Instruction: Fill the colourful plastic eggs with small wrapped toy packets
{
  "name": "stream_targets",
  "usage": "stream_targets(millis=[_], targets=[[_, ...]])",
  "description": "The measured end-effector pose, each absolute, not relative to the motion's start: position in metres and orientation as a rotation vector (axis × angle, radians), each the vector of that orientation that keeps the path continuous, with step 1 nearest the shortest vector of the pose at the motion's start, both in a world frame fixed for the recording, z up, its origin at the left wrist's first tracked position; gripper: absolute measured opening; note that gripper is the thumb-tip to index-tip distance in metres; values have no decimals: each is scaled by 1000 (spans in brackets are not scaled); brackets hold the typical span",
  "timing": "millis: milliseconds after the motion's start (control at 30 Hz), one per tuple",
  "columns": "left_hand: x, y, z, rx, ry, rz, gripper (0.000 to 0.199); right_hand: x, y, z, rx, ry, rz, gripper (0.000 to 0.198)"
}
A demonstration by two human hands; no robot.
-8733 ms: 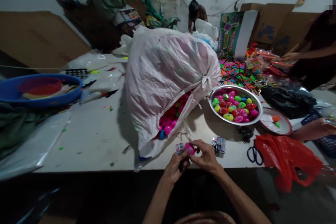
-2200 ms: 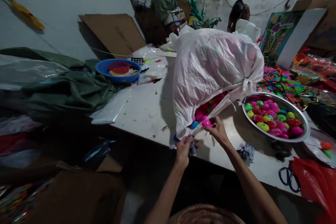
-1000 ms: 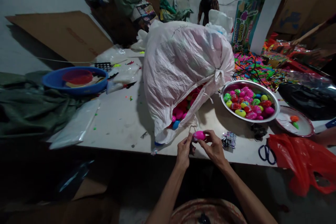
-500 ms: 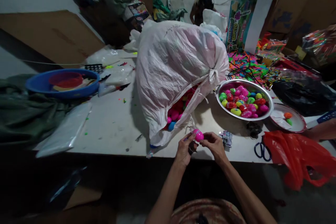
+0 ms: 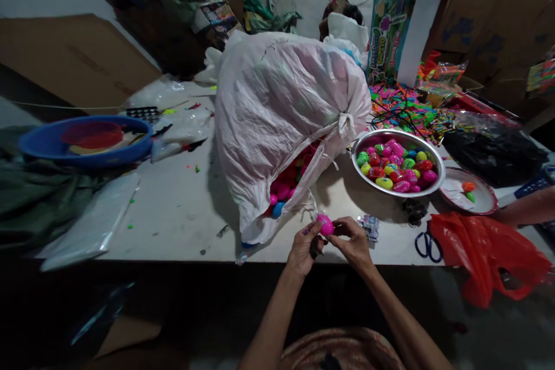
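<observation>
A pink plastic egg (image 5: pixel 325 225) is held between both hands over the front edge of the table. My left hand (image 5: pixel 304 245) is closed around its left side, with a small dark thing also in the palm that I cannot make out. The fingertips of my right hand (image 5: pixel 349 240) pinch the egg from the right. Just behind is a big white sack (image 5: pixel 286 87), torn open at the front, with pink, red and blue eggs (image 5: pixel 284 191) showing inside. By my right hand lies a small stack of printed slips (image 5: pixel 369 228).
A steel bowl (image 5: pixel 440 176) of wrapped colourful eggs stands to the right, beside a plate (image 5: pixel 489 199). Scissors (image 5: pixel 428 247) and a red plastic bag (image 5: pixel 481 254) lie at the front edge. A blue basin (image 5: pixel 39 147) is at left. Another person's arm (image 5: pixel 529 206) reaches in at right.
The view has shifted slightly, so the scene sits a little further left. My right fingers have moved in closer on the pink egg. The person at the back has bent lower behind the sack.
</observation>
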State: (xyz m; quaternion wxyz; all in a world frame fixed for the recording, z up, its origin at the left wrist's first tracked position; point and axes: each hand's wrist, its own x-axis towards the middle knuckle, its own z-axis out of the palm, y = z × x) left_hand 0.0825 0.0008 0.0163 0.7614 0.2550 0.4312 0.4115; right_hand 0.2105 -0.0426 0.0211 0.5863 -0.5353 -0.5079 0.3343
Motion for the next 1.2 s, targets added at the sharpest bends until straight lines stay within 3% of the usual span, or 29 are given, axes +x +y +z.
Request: stream_targets(millis=[300,467,533,800,1200], targets=[[85,-7,16,603,960,856,32,214,-44,27,-1341,-1392,562,16],[84,-8,20,404,872,814,27,225,-38,40,-1362,-1405,646,72],[84,-8,23,346,845,759,23,230,-36,48,-1330,-1556,691,83],[81,-5,27,318,819,674,15,234,-36,63,-1321,-1742,751,85],[81,-5,37,556,857,591,30,243,-33,61,-1240,-1727,900,86]])
